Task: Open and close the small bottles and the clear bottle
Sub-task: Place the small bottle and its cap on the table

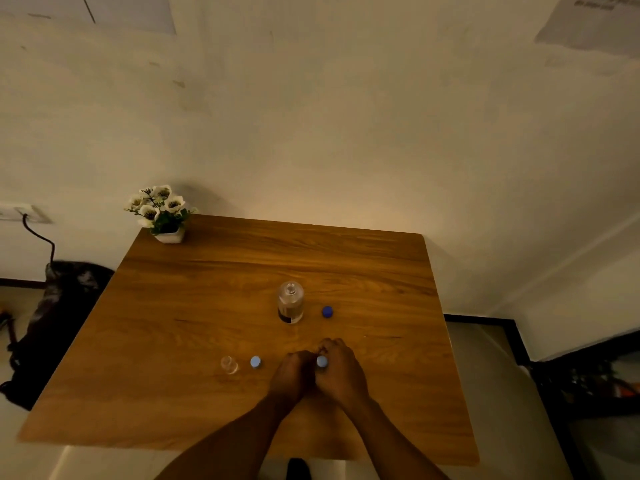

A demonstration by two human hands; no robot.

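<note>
While hands (320, 370) meet, light-blue cap (322, 361) pinched between.

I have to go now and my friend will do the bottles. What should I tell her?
Left hand and right hand are together near the table's front; a light blue cap shows between them, any bottle beneath is hidden.
Tall clear glass bottle stands open mid-table, its dark blue cap lying to its right.
Small clear vial stands open at left, a loose pale blue cap beside it.
Left: cap both open bottles.
</note>
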